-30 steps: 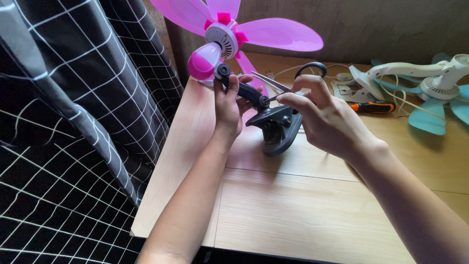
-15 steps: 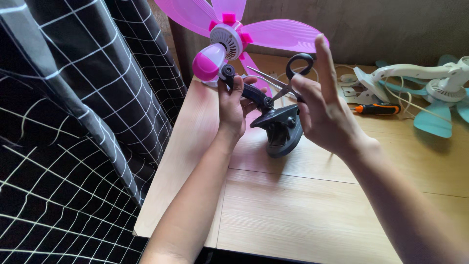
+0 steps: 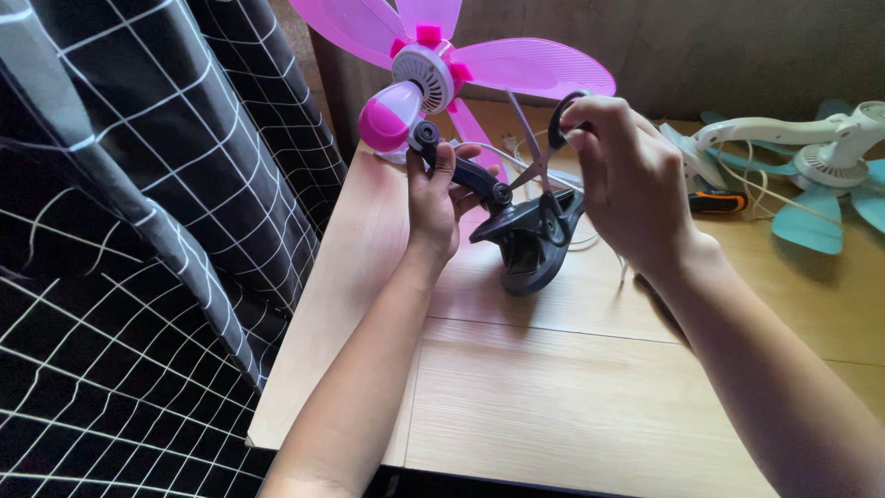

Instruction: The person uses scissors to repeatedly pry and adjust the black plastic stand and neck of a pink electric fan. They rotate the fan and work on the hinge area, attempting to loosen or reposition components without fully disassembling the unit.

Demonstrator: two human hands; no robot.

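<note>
Wooden table (image 3: pixel 572 406) carries a pink fan (image 3: pixel 433 65) — left hand (image 3: pixel 433 198) grips its black arm, right hand (image 3: pixel 627 175) pinches scissors (image 3: pixel 544 152) — steady grip, small snips seem wise.

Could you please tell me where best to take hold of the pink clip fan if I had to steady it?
Probably the black arm, from the left, as the left hand does: narrow enough to wrap, clear of the blades and the scissors.

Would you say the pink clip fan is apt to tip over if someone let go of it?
Probably: the pink clip fan carries its blades high above a small black clamp, so it looks top-heavy. The left hand steadies its arm. Thin plastic suggests it's light.
</note>
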